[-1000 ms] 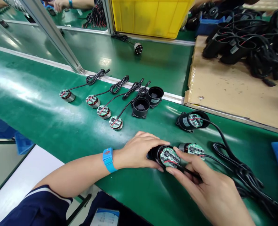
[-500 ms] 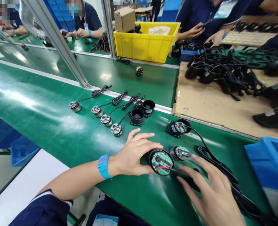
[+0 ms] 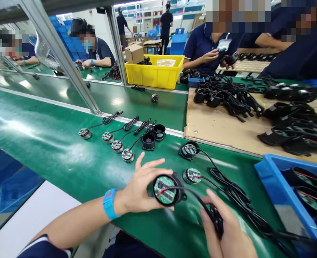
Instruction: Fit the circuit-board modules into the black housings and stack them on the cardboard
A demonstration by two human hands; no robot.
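My left hand (image 3: 144, 186) grips a black round motor housing (image 3: 176, 190) between thumb and fingers. The housing is tilted so its open end faces me, and a green circuit board (image 3: 164, 190) sits inside with a red wire on it. From the board a black cable (image 3: 194, 195) runs right to my right hand (image 3: 225, 222), whose thumb and fingers are closed round its bundled part. Just beyond my hands lie a loose motor with a circuit board (image 3: 192, 175) and another housing with a board inside (image 3: 190, 149).
Several motors with coiled cables (image 3: 117, 146) and two black housings (image 3: 148, 141) lie to the left. A blue bin (image 3: 268, 179) of finished-looking units stands at the right. Behind are a cardboard sheet (image 3: 214, 129) under cabled housings and a yellow crate (image 3: 154, 76). Co-workers sit opposite.
My right hand has closed on the cable bundle and lifted it. The housing in my left hand has turned, showing its side and mounting lug. The view has tilted up and shifted right.
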